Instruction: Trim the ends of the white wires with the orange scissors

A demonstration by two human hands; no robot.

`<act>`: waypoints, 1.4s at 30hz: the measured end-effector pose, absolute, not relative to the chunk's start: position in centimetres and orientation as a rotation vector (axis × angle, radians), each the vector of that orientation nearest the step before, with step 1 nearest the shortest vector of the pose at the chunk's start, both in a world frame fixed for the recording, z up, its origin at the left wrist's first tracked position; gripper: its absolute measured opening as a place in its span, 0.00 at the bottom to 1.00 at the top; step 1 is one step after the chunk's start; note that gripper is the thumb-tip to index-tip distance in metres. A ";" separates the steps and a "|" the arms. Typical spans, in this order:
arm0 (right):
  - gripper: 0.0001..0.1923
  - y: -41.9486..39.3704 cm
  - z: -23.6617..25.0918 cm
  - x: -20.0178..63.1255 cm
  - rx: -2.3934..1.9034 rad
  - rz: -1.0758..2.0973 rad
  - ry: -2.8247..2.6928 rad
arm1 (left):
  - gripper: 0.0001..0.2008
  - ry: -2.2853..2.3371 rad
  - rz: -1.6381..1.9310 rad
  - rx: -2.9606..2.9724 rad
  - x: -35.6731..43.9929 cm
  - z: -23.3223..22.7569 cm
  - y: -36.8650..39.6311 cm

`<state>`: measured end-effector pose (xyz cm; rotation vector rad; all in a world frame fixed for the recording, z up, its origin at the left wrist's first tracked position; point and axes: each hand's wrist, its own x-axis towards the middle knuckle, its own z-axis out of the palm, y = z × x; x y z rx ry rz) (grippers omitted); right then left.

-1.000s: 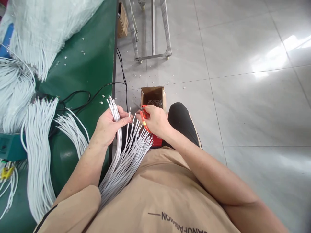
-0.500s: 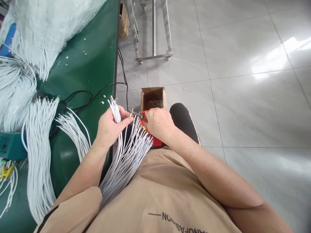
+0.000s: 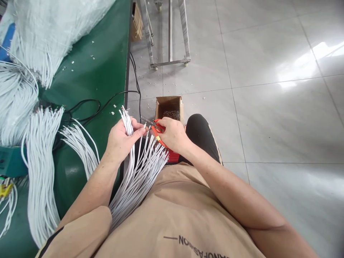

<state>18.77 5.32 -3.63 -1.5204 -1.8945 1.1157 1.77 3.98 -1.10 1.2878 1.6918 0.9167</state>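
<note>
White thin cables (image 3: 134, 168) in a loose bundle run up from the person's lap into the left hand (image 3: 119, 141), whose grip is closed around their upper ends, thumb pressing one cable end out toward the right. Just beside that thumb, the right hand (image 3: 173, 134) has its grip closed on red-handled metal cutters (image 3: 156, 129), the tips touching or nearly touching the single cable's end. Beyond the cutters, on the grey tiled floor (image 3: 255, 107), stands an open brown cardboard box (image 3: 170, 105) with dark scraps inside. Left of the left hand's grip, more white cable bunches (image 3: 40, 161) lie on the green worktop (image 3: 99, 71).
</note>
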 end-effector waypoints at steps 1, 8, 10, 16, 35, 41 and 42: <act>0.14 5.4 -3.8 18.7 -1.490 1.163 -1.848 | 0.13 1.697 0.925 1.286 1.8 -1.0 4.0; 0.10 5.8 -4.1 18.9 -1.466 1.377 -1.545 | 0.13 1.711 0.961 1.268 2.1 -0.8 4.0; 0.11 6.0 -3.8 18.8 -1.328 1.562 -1.277 | 0.13 1.768 0.913 1.323 2.0 -1.0 4.0; 0.11 6.1 -3.2 18.1 -1.135 1.727 -0.992 | 0.11 1.799 0.805 1.444 2.1 -0.8 3.9; 0.09 5.7 -2.8 18.4 -1.057 1.848 -0.888 | 0.11 1.842 0.657 1.504 2.2 -0.3 4.0; 0.09 5.4 -3.3 18.1 -1.133 1.769 -0.910 | 0.15 1.736 0.760 1.383 2.1 -0.9 4.0; 0.10 5.1 -3.4 17.9 -1.141 1.745 -0.927 | 0.15 1.733 0.785 1.373 2.0 -1.0 4.0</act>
